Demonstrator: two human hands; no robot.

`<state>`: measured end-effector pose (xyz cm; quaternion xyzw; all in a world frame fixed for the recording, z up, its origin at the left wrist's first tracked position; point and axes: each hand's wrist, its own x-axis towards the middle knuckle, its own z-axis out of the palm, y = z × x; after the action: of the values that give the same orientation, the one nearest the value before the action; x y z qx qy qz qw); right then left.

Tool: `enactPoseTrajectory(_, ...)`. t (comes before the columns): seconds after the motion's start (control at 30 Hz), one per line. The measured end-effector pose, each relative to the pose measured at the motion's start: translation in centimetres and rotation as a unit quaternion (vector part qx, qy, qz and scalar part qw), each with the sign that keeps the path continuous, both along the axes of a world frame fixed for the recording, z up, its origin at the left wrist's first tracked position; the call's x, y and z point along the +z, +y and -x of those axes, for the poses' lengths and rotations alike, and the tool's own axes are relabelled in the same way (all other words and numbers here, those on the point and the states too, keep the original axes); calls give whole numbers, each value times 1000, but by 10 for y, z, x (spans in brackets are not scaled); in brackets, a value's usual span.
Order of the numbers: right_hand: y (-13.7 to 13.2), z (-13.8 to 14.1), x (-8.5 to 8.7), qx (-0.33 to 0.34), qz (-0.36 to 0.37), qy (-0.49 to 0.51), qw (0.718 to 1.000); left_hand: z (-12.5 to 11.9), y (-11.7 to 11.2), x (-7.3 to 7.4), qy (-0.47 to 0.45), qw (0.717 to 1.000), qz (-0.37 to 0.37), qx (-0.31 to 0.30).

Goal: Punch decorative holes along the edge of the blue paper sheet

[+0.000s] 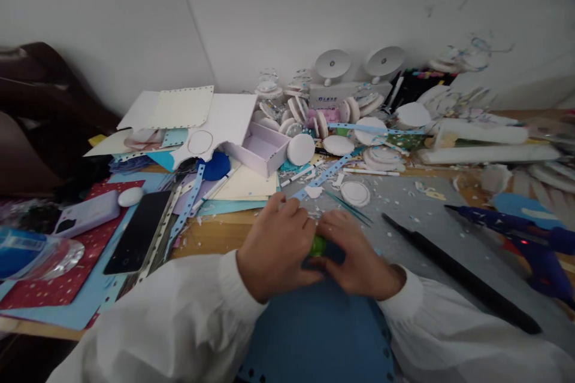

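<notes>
My left hand point(281, 245) and my right hand point(353, 251) meet at the middle of the work mat, fingers curled. Between them shows a small, shiny lime-green object point(318, 245), mostly covered by my fingers, so its kind is hidden. Both hands close around it. Below lies a blue sheet of card point(314, 335) with dark dots along its edges, reaching up under my hands toward the green object. Just beyond my fingers are tweezers point(348, 208) and a white disc point(355, 193) with a ring drawn on it.
A black pen-like tool point(462, 269) and a blue glue gun point(516, 230) lie on the grey mat point(404, 191) at right. White discs point(300, 149), an open pale box point(265, 149) and paper scraps crowd the back. At left are a phone point(139, 233) and a bottle point(40, 254).
</notes>
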<state>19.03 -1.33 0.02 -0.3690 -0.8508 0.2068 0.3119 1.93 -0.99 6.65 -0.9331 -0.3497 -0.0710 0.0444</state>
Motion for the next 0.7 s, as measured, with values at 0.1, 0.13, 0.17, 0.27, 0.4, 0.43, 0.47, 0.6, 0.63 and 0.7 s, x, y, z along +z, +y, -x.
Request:
enactPoseTrajectory(0.1,-1,0,-1,-2,-16,-10,1000,-14,7,-6,33,999,6,-7)
enactPoseTrajectory(0.13,-1,0,-1,-6,-21,-13,1000,-16,9,-8,37,999,8,-7)
enactPoseTrajectory(0.17,-1,-1,-1,-9,-24,-17,1000,-18,11,-10,39,999,9,-8)
enactPoseTrajectory(0.27,1,-2,-3,-6,-30,-18,999,-18,14,-13,45,999,11,-15)
enactPoseTrajectory(0.4,1,-2,-4,-5,-38,-17,999,-17,17,-12,45,998,21,-39)
enactPoseTrajectory(0.43,1,-2,-4,-8,-40,-18,999,-17,18,-12,41,998,25,-43)
enactPoseTrajectory(0.47,1,-2,-4,-9,-43,-18,999,-17,19,-12,35,998,31,-46)
enactPoseTrajectory(0.6,1,-2,-4,-15,-60,-17,998,-18,22,-14,23,997,57,-44)
enactPoseTrajectory(0.63,0,-2,-4,-16,-65,-19,998,-18,22,-14,22,997,63,-43)
enactPoseTrajectory(0.7,0,-1,-5,-14,-74,-20,997,-18,23,-16,22,996,72,-41)
